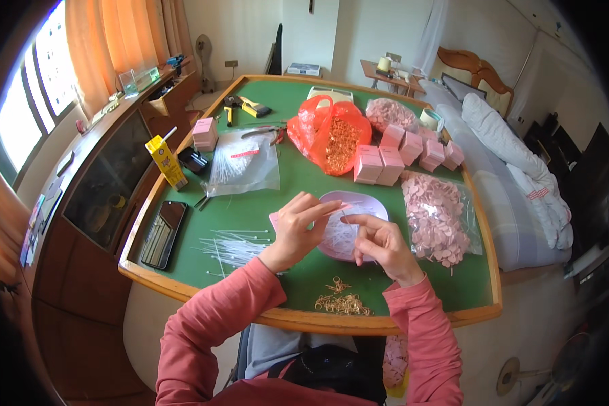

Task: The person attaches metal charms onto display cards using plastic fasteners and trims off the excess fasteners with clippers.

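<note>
Above the near rim of a lilac bowl (pixel 379 208), my left hand (pixel 296 227) pinches a small pink piece, perhaps a tag (pixel 342 208), at its fingertips. My right hand (pixel 380 249) is close beside it, index finger reaching toward the piece and the other fingers curled; anything thin in its grip is too small to make out. Short clear-white plastic strips (pixel 338 237) fill the bowl. White plastic fasteners with small heads (pixel 233 248) lie loose by my left wrist. Small gold clasps (pixel 344 304) are heaped near the table's front edge. A pink card (pixel 274 220) is partly hidden behind my left hand.
On the green table stand a red bag of gold pieces (pixel 342 145), stacked pink card bundles (pixel 379 164), a bag of pink pieces (pixel 440 220), a bag of white fasteners (pixel 243 162), a phone (pixel 164 233), a yellow drink carton (pixel 165 162) and yellow-handled pliers (pixel 250 108).
</note>
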{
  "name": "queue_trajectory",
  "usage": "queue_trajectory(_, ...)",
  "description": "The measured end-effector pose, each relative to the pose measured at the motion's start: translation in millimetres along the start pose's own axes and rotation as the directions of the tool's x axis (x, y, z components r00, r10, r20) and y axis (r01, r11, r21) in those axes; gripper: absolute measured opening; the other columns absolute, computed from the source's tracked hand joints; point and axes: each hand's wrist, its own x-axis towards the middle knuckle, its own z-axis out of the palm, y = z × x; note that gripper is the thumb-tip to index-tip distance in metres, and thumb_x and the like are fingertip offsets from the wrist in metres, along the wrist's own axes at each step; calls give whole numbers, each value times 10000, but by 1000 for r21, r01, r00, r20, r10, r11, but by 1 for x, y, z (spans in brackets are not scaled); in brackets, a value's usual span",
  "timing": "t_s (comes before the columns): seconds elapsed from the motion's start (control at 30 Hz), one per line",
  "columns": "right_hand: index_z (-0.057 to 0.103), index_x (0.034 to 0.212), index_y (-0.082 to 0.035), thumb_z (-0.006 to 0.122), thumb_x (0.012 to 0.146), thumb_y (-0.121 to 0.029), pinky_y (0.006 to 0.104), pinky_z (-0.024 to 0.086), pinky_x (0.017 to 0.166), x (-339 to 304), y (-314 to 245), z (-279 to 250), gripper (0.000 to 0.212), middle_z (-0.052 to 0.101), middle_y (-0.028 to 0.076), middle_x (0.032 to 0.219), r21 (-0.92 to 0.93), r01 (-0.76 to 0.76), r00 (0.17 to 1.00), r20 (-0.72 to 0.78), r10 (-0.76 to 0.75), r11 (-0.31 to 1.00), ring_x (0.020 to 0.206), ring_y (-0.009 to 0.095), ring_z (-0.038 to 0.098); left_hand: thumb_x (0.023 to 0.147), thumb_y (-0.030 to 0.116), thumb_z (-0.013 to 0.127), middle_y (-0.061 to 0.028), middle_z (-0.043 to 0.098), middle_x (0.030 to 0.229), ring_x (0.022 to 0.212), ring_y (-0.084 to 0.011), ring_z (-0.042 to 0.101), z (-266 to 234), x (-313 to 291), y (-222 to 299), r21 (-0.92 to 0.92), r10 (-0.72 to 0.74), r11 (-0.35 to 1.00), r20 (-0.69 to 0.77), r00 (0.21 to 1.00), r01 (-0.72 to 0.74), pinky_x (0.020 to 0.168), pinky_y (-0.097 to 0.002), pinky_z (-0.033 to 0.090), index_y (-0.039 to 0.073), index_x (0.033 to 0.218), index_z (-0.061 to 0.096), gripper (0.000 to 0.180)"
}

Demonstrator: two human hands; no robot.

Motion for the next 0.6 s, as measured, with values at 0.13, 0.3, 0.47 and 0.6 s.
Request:
queue_trajectory(0.13,477,1175,40,495,839,-73,209,435,589,2,-1,-7,355,535,18,681,-51,67,997,30,-66,996,610,85,527,668,-75,642,-68,572,677,584,-177,543,2,2,-4,-55,-84,995,2,996,84,522,-272,422,60,896,677,267)
queue_trajectory(0.3,631,844,-4,574,819,-83,238,458,561,-19,11,-9,101,607,64,684,-644,170,900,-207,-384,746,615,114,586,714,-36,641,-64,588,707,614,-151,562,2,5,-11,-147,-277,951,-28,960,271,568,-257,444,64,908,679,221)
queue_trajectory(0.47,643,734,-39,649,729,-137,338,477,538,-38,32,23,99,602,80,695,-879,192,920,7,-391,436,583,260,594,723,-19,639,-71,587,706,597,-154,556,3,6,-5,-224,-352,913,-16,936,340,566,-260,445,84,908,686,217)
queue_trajectory(0.6,652,738,-51,645,722,-170,369,466,529,-36,39,40,120,595,81,714,-933,24,960,-79,-269,359,588,280,595,727,-15,653,-43,591,732,635,-99,543,2,2,-6,-167,-306,938,11,952,303,602,-228,457,64,938,679,227)
